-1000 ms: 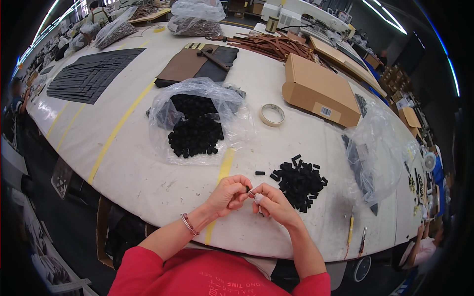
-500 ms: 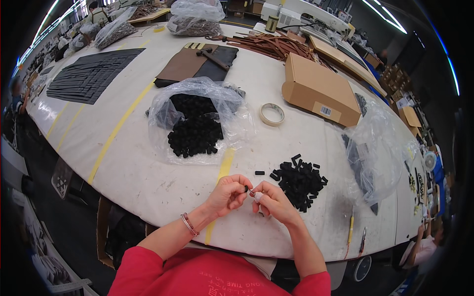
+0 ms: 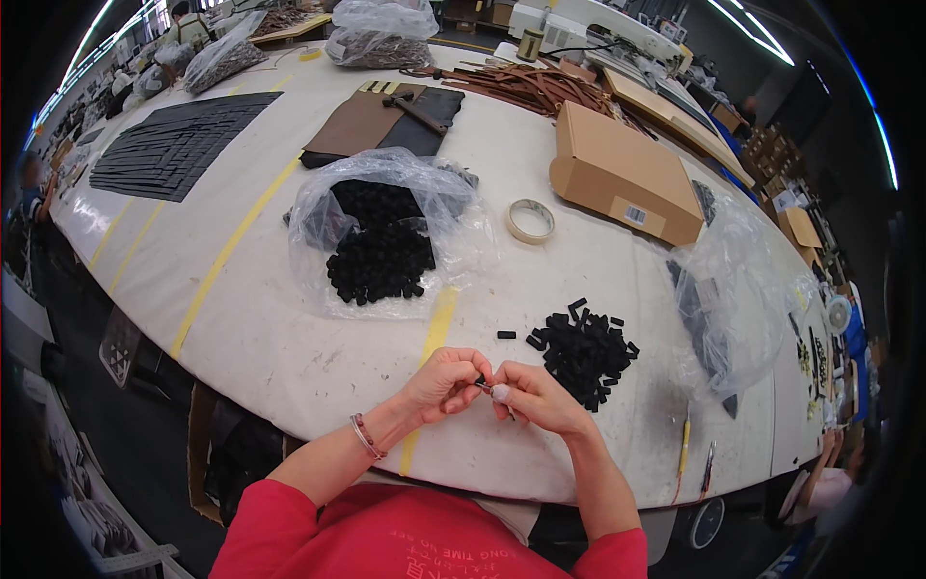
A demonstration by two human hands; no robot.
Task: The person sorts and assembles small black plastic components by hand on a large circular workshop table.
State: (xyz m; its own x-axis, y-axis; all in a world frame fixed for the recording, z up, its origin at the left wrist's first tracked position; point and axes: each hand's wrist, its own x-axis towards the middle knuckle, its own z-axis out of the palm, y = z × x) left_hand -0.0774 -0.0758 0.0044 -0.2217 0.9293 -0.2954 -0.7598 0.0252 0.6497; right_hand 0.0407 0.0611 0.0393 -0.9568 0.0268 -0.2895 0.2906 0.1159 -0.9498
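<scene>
My left hand (image 3: 444, 381) pinches a small black piece (image 3: 480, 380) between thumb and fingertips. Against it, my right hand (image 3: 542, 398) is closed on a thin metal tool, mostly hidden by the fingers; one of its digits has a white covering. The hands meet just above the white table. Close to my right hand is a loose pile of short black tube-like pieces (image 3: 588, 359), with a single black piece (image 3: 506, 335) lying apart to its left. Beyond my left hand, an open clear plastic bag (image 3: 451, 241) spills many similar black pieces (image 3: 381, 265).
A tape roll (image 3: 531, 222) and a cardboard box (image 3: 627, 174) lie farther back. On the right are a plastic bag (image 3: 738, 318) and a yellow-handled tool (image 3: 686, 444). Black strips (image 3: 183, 145), a hammer (image 3: 415, 111) on dark sheets and brown straps (image 3: 531, 87) occupy the far side.
My right hand has shifted slightly left and its fingers have turned down over the tool. Both hands have drawn closer together around the black piece.
</scene>
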